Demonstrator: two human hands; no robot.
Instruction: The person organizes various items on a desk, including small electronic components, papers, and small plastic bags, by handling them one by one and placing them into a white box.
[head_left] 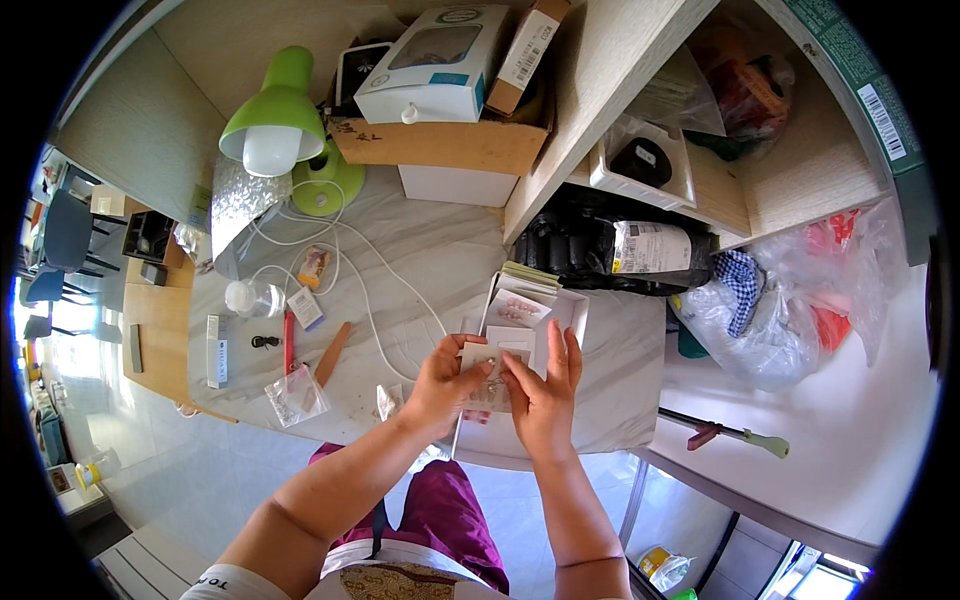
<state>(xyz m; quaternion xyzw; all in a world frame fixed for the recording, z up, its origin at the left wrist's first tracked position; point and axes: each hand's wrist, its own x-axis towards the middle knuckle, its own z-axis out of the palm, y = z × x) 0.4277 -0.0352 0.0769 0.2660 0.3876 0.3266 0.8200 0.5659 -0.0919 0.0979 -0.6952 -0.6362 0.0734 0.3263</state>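
My left hand (pixel 440 388) grips a small beige card (pixel 482 356) by its left side, thumb on its face. Small shiny pieces, perhaps earrings, sit on the card, too tiny to make out well. At the card's right side, my right hand (pixel 542 400) has its thumb and forefinger pinched together, with other fingers raised; what they hold is too small to see. Under both hands lies an open white box (pixel 572 318). Inside it are a stack of pale green cards (pixel 530 279) and a card with pinkish pieces (pixel 518 309).
A green desk lamp (pixel 290 110) stands at the back left, its white cable looping over the marbled tabletop. Left of my hands are a wooden stick (pixel 333 352), a red tool (pixel 289 340) and a small clear bag (pixel 297 397). Black wrapped parcels (pixel 600 240) lie at back right.
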